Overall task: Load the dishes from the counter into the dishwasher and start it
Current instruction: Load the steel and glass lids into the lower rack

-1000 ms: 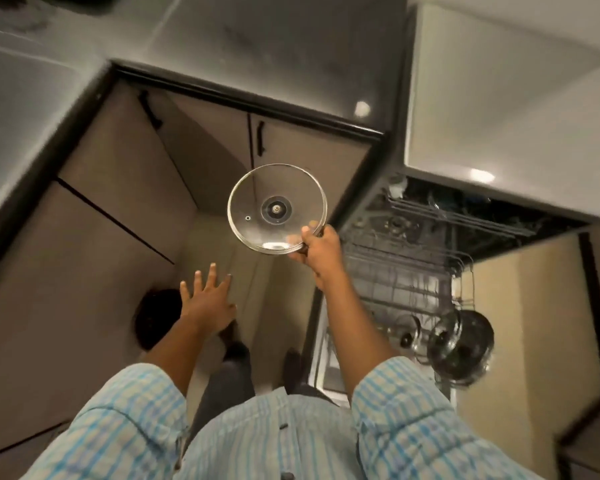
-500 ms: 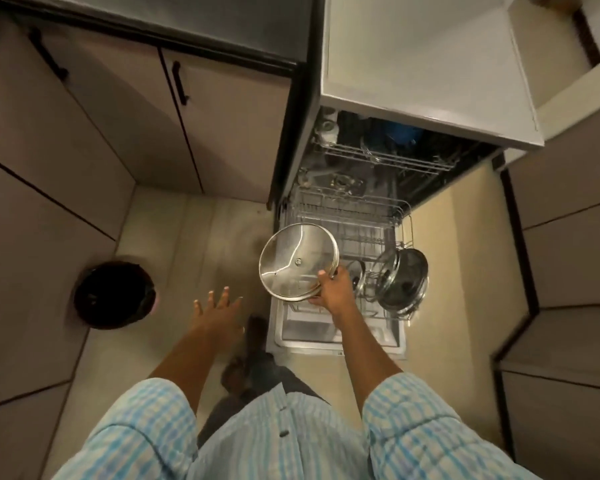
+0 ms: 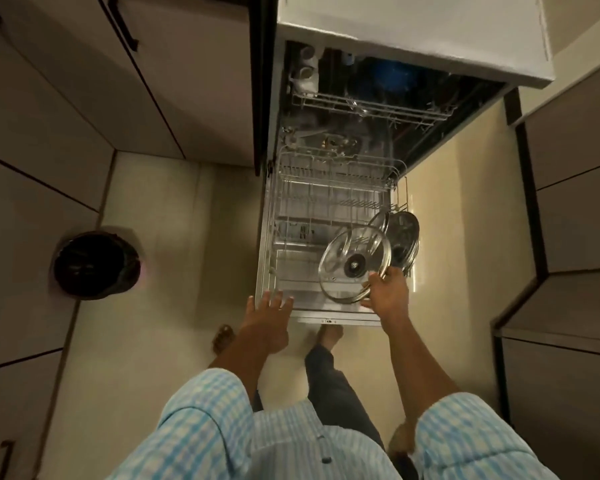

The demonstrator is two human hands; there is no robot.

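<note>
Right hand grips glass lid by its rim over lower rack; left hand open, fingers spread. A careless swing could knock racked lids at its 2 o'clock.

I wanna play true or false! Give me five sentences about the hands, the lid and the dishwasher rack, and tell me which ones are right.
1. The right hand holds a glass lid by its rim. True.
2. The left hand grips a plate. False: its fingers are spread and it holds nothing.
3. The lower rack is pulled out of the machine. True.
4. The lower rack has nothing in it. False: other lids stand on edge at its right side.
5. A black bin stands to the left of the rack. True.
</note>
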